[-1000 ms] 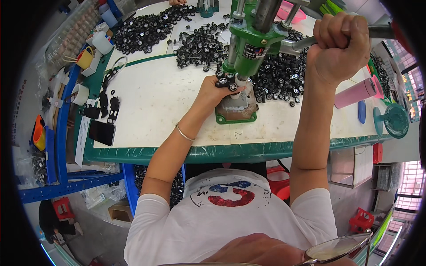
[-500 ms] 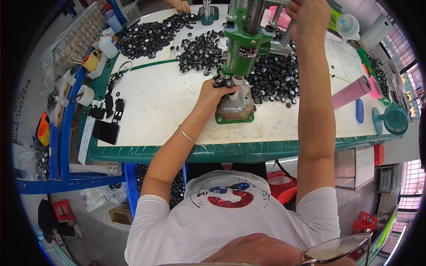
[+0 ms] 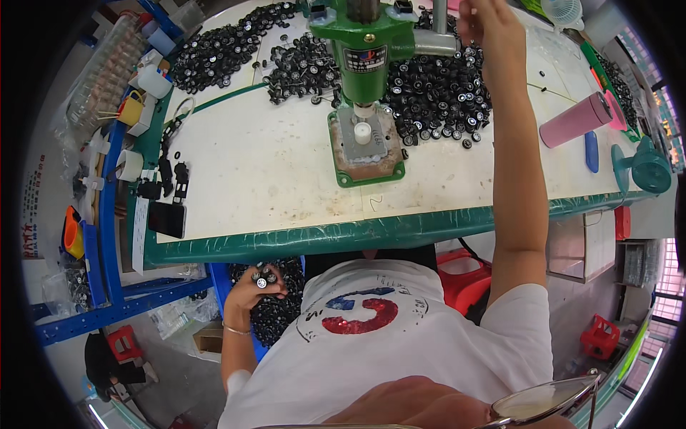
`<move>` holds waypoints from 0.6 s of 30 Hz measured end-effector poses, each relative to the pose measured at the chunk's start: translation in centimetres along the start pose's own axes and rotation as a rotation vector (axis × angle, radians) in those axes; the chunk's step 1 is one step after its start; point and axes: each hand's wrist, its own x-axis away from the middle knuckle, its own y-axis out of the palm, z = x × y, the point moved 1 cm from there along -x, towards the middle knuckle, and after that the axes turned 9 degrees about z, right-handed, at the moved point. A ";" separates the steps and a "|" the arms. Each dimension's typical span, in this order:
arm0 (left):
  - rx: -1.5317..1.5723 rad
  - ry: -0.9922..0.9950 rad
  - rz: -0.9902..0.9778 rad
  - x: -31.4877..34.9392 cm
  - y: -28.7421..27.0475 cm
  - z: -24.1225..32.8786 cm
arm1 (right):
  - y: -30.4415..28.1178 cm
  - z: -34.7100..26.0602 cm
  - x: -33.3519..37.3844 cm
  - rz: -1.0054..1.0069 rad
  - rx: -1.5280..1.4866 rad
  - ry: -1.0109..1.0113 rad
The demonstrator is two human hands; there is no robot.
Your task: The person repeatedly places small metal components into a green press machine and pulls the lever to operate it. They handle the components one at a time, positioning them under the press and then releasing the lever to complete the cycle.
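Observation:
My left hand [image 3: 251,287] is low at the table's front edge, above a blue bin [image 3: 220,280] of black parts. Its fingers are closed around a few small black toy wheels [image 3: 262,282] with silver hubs. Up at the right, my right hand [image 3: 494,28] is cut by the upper picture edge, beside the lever rod [image 3: 440,16] of a green hand press [image 3: 364,68]. Whether its fingers grip any part of the lever is unclear. Under the press ram, a white round peg [image 3: 362,133] stands bare on the metal base plate [image 3: 379,174].
Heaps of black wheels [image 3: 439,96] lie behind and beside the press, with another pile [image 3: 218,53] at the far left. A phone [image 3: 167,219] and black plastic parts [image 3: 181,182] are at the left. A pink bottle [image 3: 575,121] and small green fan [image 3: 643,170] stand right.
My left hand has left the press and moved down left to the bin, with wheels in it. The view has shifted. The black toy part at the press peg is gone from there.

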 end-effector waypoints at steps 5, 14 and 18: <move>-0.727 -0.353 0.718 2.7 -11.6 -14.1 | -4.8 4.8 6.4 -0.441 0.380 0.273; -0.645 0.114 -0.236 -2.5 7.4 10.5 | -6.0 6.1 15.4 -0.746 0.682 0.096; -0.856 0.620 0.063 -8.1 11.9 17.9 | -5.7 5.9 16.2 -0.700 0.730 0.019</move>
